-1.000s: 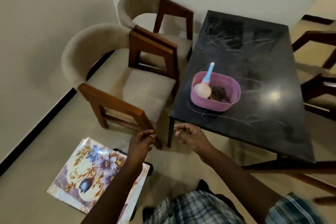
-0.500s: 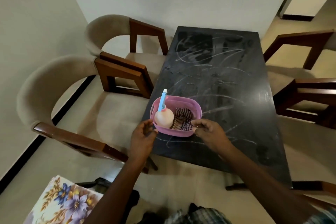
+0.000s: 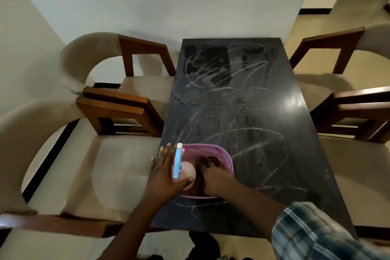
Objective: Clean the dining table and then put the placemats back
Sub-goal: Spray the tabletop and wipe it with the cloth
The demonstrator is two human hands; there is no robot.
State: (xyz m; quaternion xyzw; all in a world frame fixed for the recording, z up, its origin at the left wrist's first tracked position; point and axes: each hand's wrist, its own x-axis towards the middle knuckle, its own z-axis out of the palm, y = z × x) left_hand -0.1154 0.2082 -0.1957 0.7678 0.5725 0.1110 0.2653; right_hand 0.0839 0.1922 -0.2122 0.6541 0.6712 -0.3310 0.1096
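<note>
The black dining table point(image 3: 242, 101) is streaked all over with whitish smears. A pink plastic basket point(image 3: 224, 154) stands at its near left corner. Inside it stands a pale spray bottle point(image 3: 186, 172) with a blue nozzle, beside a dark striped cloth point(image 3: 199, 186). My left hand point(image 3: 165, 172) lies against the bottle from the left, fingers straight and thumb laid across the bottle's near side. My right hand point(image 3: 213, 177) reaches down into the basket onto the cloth; its fingertips merge with the fabric. No placemat is in view.
Two beige upholstered chairs with wooden arms point(image 3: 118, 110) stand close along the table's left side. Two more chairs point(image 3: 354, 110) stand on the right. A white wall runs behind the table's far end, and a doorway opens at the far right.
My view has moved up over the table, and the floral placemats on the floor have dropped out of sight. Both hands have gone from the basket's rim into it, left to the bottle, right to the cloth.
</note>
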